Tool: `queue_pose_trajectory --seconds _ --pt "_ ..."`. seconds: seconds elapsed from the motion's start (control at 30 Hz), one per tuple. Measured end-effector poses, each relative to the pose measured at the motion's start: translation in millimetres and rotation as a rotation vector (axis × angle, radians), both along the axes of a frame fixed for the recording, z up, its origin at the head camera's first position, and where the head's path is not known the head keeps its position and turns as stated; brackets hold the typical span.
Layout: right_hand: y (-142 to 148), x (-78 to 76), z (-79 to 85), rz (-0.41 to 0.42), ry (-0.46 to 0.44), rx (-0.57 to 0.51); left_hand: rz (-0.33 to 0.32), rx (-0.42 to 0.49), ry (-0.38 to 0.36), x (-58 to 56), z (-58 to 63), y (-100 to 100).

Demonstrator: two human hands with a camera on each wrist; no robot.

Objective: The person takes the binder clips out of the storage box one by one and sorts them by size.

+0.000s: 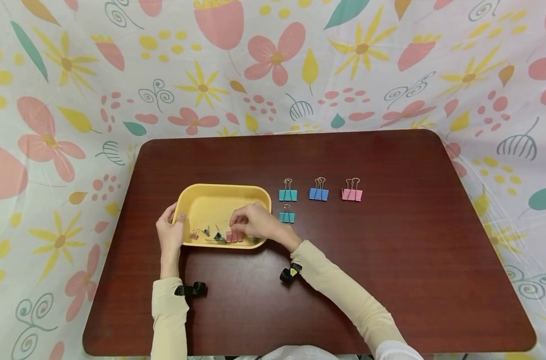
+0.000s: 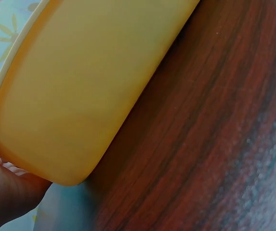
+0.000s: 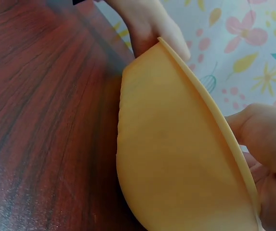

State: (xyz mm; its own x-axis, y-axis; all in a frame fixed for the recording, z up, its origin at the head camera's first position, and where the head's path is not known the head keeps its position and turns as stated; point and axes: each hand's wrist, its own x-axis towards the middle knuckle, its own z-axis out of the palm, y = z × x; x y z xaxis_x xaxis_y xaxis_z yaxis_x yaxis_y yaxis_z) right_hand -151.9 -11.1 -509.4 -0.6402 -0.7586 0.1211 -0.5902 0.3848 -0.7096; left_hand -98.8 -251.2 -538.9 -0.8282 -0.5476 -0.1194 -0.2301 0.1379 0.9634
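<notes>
In the head view my left hand (image 1: 170,230) grips the left end of a yellow plastic tray (image 1: 201,188), thumb over the rim. The left wrist view shows this hand under the tray's corner. My right hand (image 1: 257,221) reaches into the tray from the right, fingers bent downward. Its fingertips are right at a pink binder clip (image 1: 234,237); whether they pinch a clip, I cannot tell. Beside that clip lie a dark binder clip (image 1: 218,236) and a small pinkish clip (image 1: 194,234), gathered along the tray's near side. The tray's wall hides the right fingertips in the right wrist view.
Right of the tray, a teal binder clip (image 1: 288,195), a blue one (image 1: 319,194) and a pink one (image 1: 352,194) form a row on the brown table (image 1: 390,280). A smaller teal clip (image 1: 287,217) lies below the first. A flowered cloth (image 1: 273,90) hangs behind.
</notes>
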Motion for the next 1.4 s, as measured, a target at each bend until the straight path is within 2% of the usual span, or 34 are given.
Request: queue_pose_trajectory --seconds 0.3,0.47,0.57,0.73,0.83,1.07,1.4 --pt "1.6 1.3 -2.7 -0.046 -0.09 -0.153 -0.006 -0.004 -0.001 1.0 1.9 0.4" --pt "1.9 0.1 0.1 -0.106 -0.21 -0.256 -0.014 0.002 0.021 -0.4 2.8 0.1" --pt "4.3 2.3 11.6 -0.141 -0.277 -0.325 -0.01 0.015 0.033 -1.3 2.3 -0.1" --pt "11.3 5.6 33.5 -0.155 -0.303 -0.375 -0.005 0.017 0.023 -0.9 1.5 0.0" --pt "15.8 3.2 38.9 -0.176 -0.301 -0.363 -0.008 0.015 0.012 -0.5 1.9 -0.1" --pt "34.8 -10.2 48.4 -0.205 -0.363 -0.386 -0.019 0.011 -0.022 0.1 5.3 0.4" --pt "83.0 -19.6 61.1 -0.316 -0.219 -0.321 -0.012 0.006 -0.037 0.3 4.5 0.6"
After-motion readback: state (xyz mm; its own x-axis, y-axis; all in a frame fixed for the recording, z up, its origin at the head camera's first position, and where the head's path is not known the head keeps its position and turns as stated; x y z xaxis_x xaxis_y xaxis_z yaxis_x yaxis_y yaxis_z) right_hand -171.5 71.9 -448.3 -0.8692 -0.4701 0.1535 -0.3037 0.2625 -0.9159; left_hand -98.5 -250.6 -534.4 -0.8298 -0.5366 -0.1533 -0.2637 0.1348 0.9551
